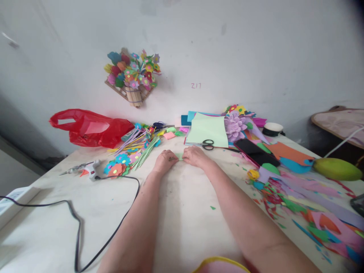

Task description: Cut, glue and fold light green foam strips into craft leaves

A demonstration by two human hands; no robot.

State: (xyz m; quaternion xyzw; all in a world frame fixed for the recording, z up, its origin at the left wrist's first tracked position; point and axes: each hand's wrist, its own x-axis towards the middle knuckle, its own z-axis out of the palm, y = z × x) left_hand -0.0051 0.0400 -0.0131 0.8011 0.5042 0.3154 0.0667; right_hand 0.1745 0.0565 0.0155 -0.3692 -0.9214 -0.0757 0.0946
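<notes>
Between my two hands, near the middle of the table, is a small pale green piece of paper or foam (179,156). My left hand (165,160) pinches its left end with curled fingers. At the other end, my right hand (194,156) grips it the same way. Just beyond my right hand lie black-handled scissors (208,144), resting on the edge of a pale green sheet (209,129). To the left of my left hand are thin green stems (147,153) and a pile of colourful cut-out flowers (121,163).
A glue gun (92,170) lies at left, its black cord (138,189) looping across the table. A red plastic bag (92,129) sits behind it. At right are a phone (256,152), a yellow-green oval object (337,169) and colourful scraps (295,204). A flower bouquet (133,76) hangs on the wall.
</notes>
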